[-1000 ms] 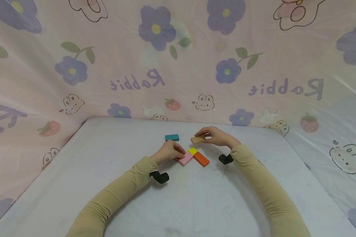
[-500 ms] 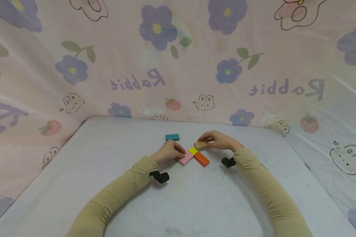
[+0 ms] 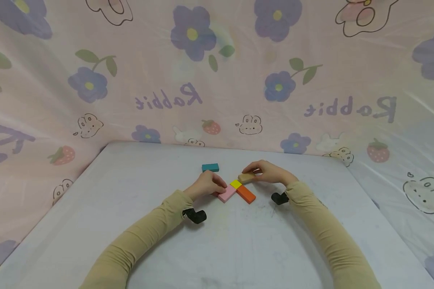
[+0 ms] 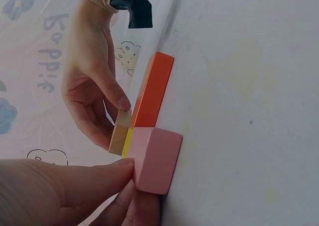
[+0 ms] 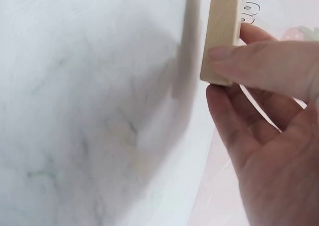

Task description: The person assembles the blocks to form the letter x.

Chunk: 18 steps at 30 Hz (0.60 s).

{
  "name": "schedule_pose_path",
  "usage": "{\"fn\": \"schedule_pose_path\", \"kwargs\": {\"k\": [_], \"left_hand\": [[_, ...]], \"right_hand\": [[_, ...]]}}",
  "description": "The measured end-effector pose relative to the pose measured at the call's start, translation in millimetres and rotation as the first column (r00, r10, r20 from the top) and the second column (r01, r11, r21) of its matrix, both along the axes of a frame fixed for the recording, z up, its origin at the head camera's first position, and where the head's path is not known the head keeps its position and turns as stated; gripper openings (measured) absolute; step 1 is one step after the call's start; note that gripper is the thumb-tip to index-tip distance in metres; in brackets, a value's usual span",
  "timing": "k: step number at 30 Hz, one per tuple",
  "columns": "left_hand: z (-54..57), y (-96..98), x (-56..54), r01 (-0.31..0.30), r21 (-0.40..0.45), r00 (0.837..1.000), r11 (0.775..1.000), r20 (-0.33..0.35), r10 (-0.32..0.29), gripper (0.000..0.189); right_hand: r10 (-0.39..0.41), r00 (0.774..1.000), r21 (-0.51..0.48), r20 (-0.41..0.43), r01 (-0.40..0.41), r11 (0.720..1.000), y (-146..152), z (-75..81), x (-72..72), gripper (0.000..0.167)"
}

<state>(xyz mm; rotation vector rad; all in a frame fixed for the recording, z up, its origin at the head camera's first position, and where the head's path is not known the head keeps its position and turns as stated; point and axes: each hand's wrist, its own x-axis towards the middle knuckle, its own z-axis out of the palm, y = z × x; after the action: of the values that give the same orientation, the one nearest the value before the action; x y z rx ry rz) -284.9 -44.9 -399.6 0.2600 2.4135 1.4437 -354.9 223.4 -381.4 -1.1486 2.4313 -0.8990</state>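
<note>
Pinching tan block [image 5: 223,29], right hand [image 3: 268,171]

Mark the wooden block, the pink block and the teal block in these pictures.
Wooden block [image 5: 224,24]: right wrist view, on its broad face.
Pink block [image 4: 160,161]: left wrist view, on its larger visible face.
Teal block [image 3: 210,166]: head view, on its top face.

Light wood-grained block [image 3: 245,178], centre of the head view, smooth, matt; pink block [image 3: 227,194] and orange block [image 3: 246,194], smooth, painted-looking; sleeves [image 3: 144,237], lower left and right, creased matt cloth; printed curtain [image 3: 231,88], upper frame, glossy, plastic-looking.
</note>
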Motion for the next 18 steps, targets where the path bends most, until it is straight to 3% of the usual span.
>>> {"fn": "schedule_pose_path", "kwargs": {"k": [13,18], "left_hand": [[-1.5,-0.6,0.4,0.023,0.012,1.0,1.0,-0.008,-0.023,0.011],[-1.5,-0.6,0.2,0.017,0.019,1.0,1.0,-0.008,-0.017,0.011]], "right_hand": [[-0.008,0.999,0.007,-0.047,0.008,1.0,-5,-13.7,-2.9,0.036],[-0.021,0.997,0.032,-0.073,0.024,0.999,-10,-12.2,-1.7,0.038]]}}
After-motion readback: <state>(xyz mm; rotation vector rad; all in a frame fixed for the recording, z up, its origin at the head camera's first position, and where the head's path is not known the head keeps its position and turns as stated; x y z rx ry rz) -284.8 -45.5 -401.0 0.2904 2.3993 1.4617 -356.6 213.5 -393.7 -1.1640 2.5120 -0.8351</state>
